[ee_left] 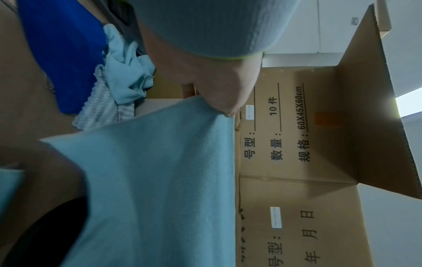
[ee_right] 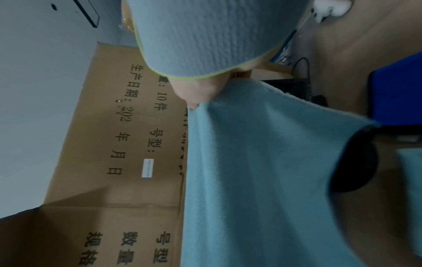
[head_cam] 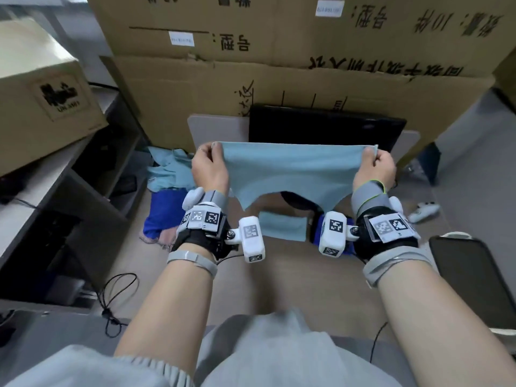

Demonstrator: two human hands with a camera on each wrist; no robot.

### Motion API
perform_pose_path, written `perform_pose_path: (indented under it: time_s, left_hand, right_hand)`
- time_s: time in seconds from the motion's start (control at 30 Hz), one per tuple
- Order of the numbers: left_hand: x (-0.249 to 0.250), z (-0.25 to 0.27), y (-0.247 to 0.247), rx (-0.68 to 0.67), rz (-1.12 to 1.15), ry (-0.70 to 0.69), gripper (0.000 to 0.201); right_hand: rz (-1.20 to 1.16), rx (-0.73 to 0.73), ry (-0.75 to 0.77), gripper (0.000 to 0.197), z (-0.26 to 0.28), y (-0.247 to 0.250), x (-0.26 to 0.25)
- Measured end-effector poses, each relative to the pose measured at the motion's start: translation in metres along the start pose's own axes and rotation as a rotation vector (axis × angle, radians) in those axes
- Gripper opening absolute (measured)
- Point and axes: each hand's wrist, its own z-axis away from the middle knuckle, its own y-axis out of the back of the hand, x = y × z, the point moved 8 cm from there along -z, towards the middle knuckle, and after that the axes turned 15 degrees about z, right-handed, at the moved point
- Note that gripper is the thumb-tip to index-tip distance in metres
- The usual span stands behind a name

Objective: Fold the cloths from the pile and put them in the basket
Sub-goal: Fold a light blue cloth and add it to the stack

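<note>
A light blue cloth held up taut, ready for its first fold.

At frame centre the left hand and right hand each pinch a top corner of the light blue cloth, which hangs spread above the bench. The pile lies at left; a folded cloth lies below. Next, likely bring the corners together evenly. I cannot make out the basket for certain.

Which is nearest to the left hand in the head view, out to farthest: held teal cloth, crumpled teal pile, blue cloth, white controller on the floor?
From the left hand:
1. Held teal cloth: pinched at its left top corner.
2. Crumpled teal pile: just left.
3. Blue cloth: lower left, on the floor.
4. White controller: far right, beyond the right hand.
</note>
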Motion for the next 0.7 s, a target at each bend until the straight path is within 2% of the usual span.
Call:
perform_pose_path:
  time_s: [0.17,0.3,0.4,0.5,0.6,0.7]
  left_hand:
    - [-0.038,0.015,0.005,-0.102,-0.061,0.083,0.024]
    - [-0.104,0.051,0.026,-0.089,-0.23,0.279,0.022]
    - [-0.149,0.085,0.047,-0.069,-0.376,0.445,0.022]
    - [-0.183,0.113,0.06,-0.028,-0.396,0.549,0.034]
    - [-0.2,0.132,0.062,0.004,-0.439,0.556,0.029]
    - [-0.206,0.146,0.061,0.028,-0.463,0.572,0.026]
  right_hand:
    - [-0.031,-0.049,-0.092,0.02,0.022,-0.018,0.053]
    - [0.052,-0.165,-0.299,0.025,0.045,-0.051,0.139]
    - [0.152,-0.272,-0.385,0.028,0.068,-0.068,0.191]
    - [0.222,-0.41,-0.409,0.024,0.078,-0.081,0.224]
    - [0.3,-0.607,-0.413,0.02,0.079,-0.096,0.245]
    - [0.365,-0.712,-0.351,0.017,0.073,-0.106,0.253]
